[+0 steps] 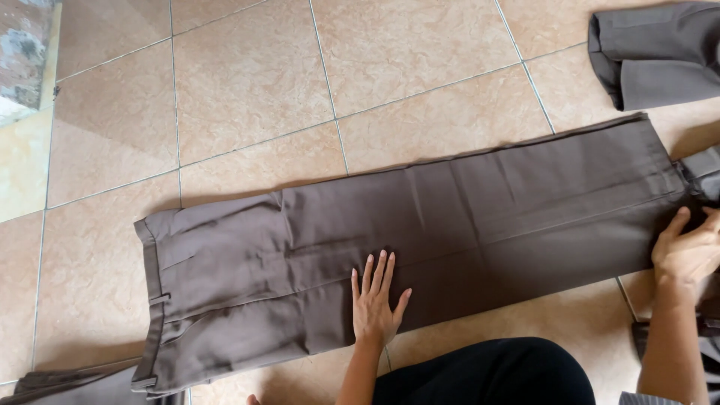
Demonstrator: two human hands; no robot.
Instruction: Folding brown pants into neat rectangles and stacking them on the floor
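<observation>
Two hands are in view, both yours, resting on a pair of dark brown fabric trousers [450,217] laid flat and lengthwise across a floor of glossy beige tiles [247,75]. The trousers stretch from lower left, where the waistband with its belt loops lies, to the right edge, where the leg ends lie, the legs stacked one over the other. Your left hand [375,300] lies palm down on the cloth near the middle of the trousers, close to the near edge, fingers spread wide and straight, gripping nothing. Your right hand [686,251] sits at the far right on the leg ends, fingers loosely curved over the cloth; whether it pinches the fabric cannot be told from here. Beyond the trousers, in the upper right corner, lies another folded dark brown garment [660,52], apart from the one under your hands. A further bit of brown cloth [67,386] shows at the lower left corner, just beside the waistband. Your knee in black fabric [495,375] fills the bottom edge between your arms.
</observation>
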